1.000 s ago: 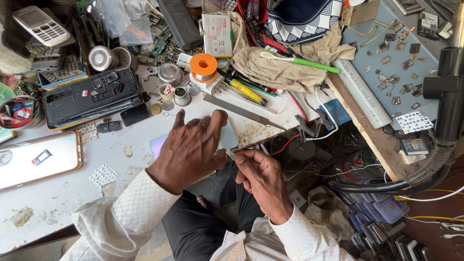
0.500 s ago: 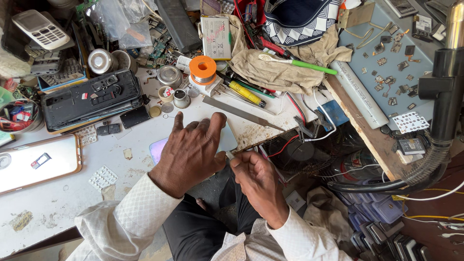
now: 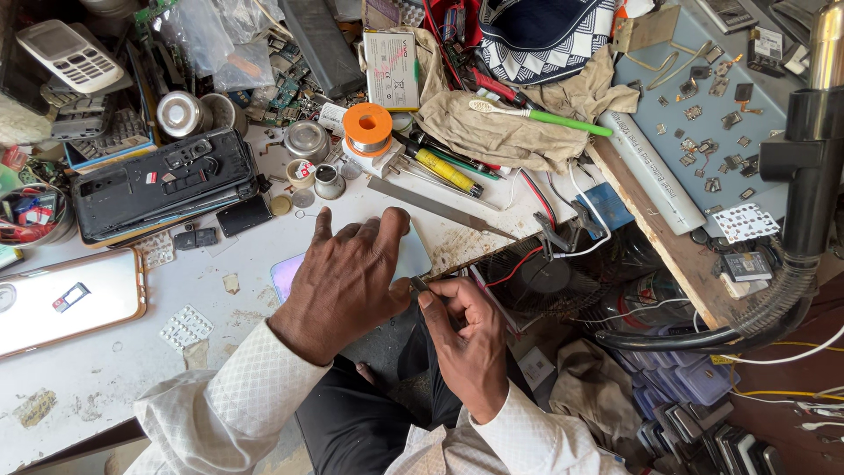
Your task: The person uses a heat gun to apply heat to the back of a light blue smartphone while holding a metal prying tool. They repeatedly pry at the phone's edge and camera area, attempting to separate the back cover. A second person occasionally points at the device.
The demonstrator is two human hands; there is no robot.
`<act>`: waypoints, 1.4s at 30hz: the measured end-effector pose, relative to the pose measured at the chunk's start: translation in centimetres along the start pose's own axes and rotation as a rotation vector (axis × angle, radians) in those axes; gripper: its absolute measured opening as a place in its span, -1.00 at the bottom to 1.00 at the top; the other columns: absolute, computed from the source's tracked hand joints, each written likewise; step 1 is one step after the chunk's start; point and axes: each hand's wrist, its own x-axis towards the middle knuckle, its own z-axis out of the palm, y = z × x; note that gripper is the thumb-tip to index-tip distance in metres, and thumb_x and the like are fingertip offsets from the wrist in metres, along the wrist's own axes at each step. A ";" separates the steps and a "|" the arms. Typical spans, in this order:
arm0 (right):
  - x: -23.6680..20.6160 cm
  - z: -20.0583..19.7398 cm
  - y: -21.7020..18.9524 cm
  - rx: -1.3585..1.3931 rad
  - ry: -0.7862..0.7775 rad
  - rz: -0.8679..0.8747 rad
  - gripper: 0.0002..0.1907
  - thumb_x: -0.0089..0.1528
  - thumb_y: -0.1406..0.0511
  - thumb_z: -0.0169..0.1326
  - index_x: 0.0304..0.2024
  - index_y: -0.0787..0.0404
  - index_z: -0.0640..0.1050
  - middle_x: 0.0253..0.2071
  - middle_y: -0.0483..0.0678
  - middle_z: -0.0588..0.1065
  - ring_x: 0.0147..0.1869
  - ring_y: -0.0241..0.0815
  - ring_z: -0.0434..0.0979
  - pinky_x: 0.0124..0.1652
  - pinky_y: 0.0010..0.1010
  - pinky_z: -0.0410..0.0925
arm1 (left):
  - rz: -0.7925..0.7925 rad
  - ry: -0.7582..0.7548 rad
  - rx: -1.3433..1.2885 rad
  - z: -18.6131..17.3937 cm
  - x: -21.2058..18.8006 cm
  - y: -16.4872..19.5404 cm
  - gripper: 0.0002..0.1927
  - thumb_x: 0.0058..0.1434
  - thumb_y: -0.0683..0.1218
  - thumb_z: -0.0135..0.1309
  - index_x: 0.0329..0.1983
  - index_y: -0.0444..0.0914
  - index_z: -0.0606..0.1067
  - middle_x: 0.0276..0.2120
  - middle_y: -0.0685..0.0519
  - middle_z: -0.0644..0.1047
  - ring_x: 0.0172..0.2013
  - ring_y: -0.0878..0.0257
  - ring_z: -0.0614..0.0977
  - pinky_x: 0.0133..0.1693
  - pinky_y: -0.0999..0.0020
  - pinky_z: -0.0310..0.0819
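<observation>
On bench, left hand (image 3: 347, 277) pressing phone (image 3: 290, 274)

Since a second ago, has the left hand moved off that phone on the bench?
No. The left hand remains pressed flat on the phone, the same gap below the orange solder spool.

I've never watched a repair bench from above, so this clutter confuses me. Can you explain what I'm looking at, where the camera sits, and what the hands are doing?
There is one view, from a camera worn on the person's head, looking straight down at a crowded white workbench. No machine is here, only two bare hands. The left hand presses flat on a phone with a pale bluish back lying at the bench edge. The right hand pinches a small thin tool against that phone's edge. Around them lie an opened black phone, a phone in an orange case, a spool of solder wire, a green toothbrush on a rag and a keypad phone.
</observation>
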 end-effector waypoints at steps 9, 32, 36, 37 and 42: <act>0.8 0.3 0.3 0.141 -0.059 0.094 -0.79 0.30 0.24 0.18 -0.16 0.27 0.60 -0.57 -0.22 0.34 -0.52 -0.49 0.22 -0.52 -0.59 0.14 | 0.014 0.034 0.017 0.3 0.3 -0.8 -0.39 -0.06 0.00 0.29 -0.03 -0.29 0.27 -0.35 -0.11 0.57 -0.22 -0.08 0.67 0.14 -0.42 0.23; 1.4 0.6 0.8 0.123 -0.022 0.053 -0.77 0.33 0.23 0.13 -0.11 0.29 0.58 -0.58 -0.20 0.36 -0.50 -0.47 0.23 -0.49 -0.53 0.17 | -0.018 0.019 -0.041 0.4 1.1 -0.7 -0.41 -0.11 -0.05 0.30 -0.07 -0.28 0.29 -0.29 -0.11 0.56 -0.13 -0.10 0.63 0.15 -0.46 0.18; 1.7 0.6 1.3 0.208 -0.037 0.106 -0.77 0.32 0.23 0.15 -0.12 0.28 0.58 -0.55 -0.21 0.37 -0.50 -0.48 0.24 -0.50 -0.57 0.16 | -0.038 0.003 -0.043 0.5 1.2 -0.8 -0.42 -0.11 -0.05 0.30 -0.06 -0.27 0.29 -0.29 -0.10 0.56 -0.13 -0.08 0.63 0.15 -0.46 0.16; 1.8 0.5 1.5 0.315 -0.049 0.152 -0.78 0.31 0.24 0.17 -0.12 0.29 0.58 -0.51 -0.21 0.39 -0.48 -0.48 0.24 -0.48 -0.59 0.16 | -0.039 0.009 -0.048 0.6 1.2 -0.7 -0.41 -0.11 -0.05 0.30 -0.06 -0.26 0.29 -0.29 -0.10 0.57 -0.12 -0.08 0.63 0.15 -0.46 0.16; 1.8 0.1 2.4 0.622 -0.056 0.367 -0.78 0.28 0.24 0.19 -0.14 0.28 0.57 -0.45 -0.23 0.39 -0.47 -0.50 0.21 -0.50 -0.65 0.10 | -0.059 0.012 -0.050 0.9 1.5 -0.1 -0.39 -0.12 -0.05 0.30 -0.04 -0.24 0.31 -0.29 -0.07 0.58 -0.11 -0.06 0.64 0.18 -0.44 0.15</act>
